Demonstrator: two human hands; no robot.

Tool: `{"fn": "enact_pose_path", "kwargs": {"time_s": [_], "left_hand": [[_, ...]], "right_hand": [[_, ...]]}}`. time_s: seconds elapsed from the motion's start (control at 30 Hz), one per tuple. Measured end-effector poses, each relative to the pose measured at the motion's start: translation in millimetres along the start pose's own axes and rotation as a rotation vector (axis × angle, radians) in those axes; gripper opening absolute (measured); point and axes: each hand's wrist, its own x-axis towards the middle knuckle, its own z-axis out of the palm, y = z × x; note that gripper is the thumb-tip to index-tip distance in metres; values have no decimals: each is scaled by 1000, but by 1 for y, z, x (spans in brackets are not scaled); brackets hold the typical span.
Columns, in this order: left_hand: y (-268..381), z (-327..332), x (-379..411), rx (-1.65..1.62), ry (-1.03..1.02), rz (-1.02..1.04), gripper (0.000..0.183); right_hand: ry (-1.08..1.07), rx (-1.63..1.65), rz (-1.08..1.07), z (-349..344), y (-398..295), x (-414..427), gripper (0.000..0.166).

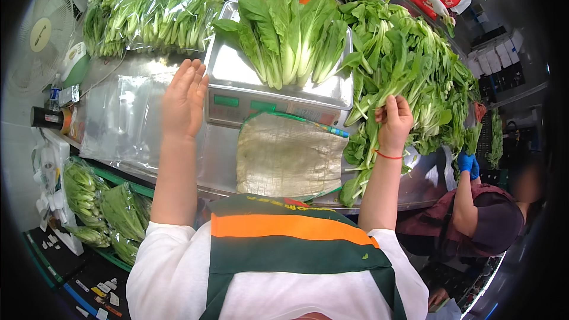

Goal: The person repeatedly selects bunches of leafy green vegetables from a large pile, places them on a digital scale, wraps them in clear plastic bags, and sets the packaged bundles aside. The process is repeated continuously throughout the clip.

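Observation:
My left hand [184, 102] is raised beside the left edge of a metal weighing scale [280, 98], palm turned inward, holding nothing. Several leafy green vegetables [284, 40] lie side by side on the scale's steel tray, leaves pointing away from me and pale stems towards me. To the right of the scale, my right hand [395, 120] pinches a leafy green stalk [398, 71] near its base, in front of a large heap of loose greens [431, 71]. Between the scale and my apron lies a worn woven sack [291, 155] with a green edge.
Bagged greens [160, 22] are piled at the back left. Clear plastic bags [124, 120] lie left of the scale, near a fan [42, 35]. A green crate [142, 189] holds more bagged greens. At right, a co-worker's blue-gloved hands [467, 164] hold greens; another gloved hand [439, 6] is beyond.

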Motion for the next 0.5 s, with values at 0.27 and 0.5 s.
{"fn": "enact_pose_path", "kwargs": {"time_s": [0.27,0.5], "left_hand": [[-8,0,20,59,-92,-190,55],[-34,70,78,230,-351,-503,53]], "right_hand": [[-31,-1215,70,-43,-3,25,51],[-581,-1185,310,99,-16,98,75]]}}
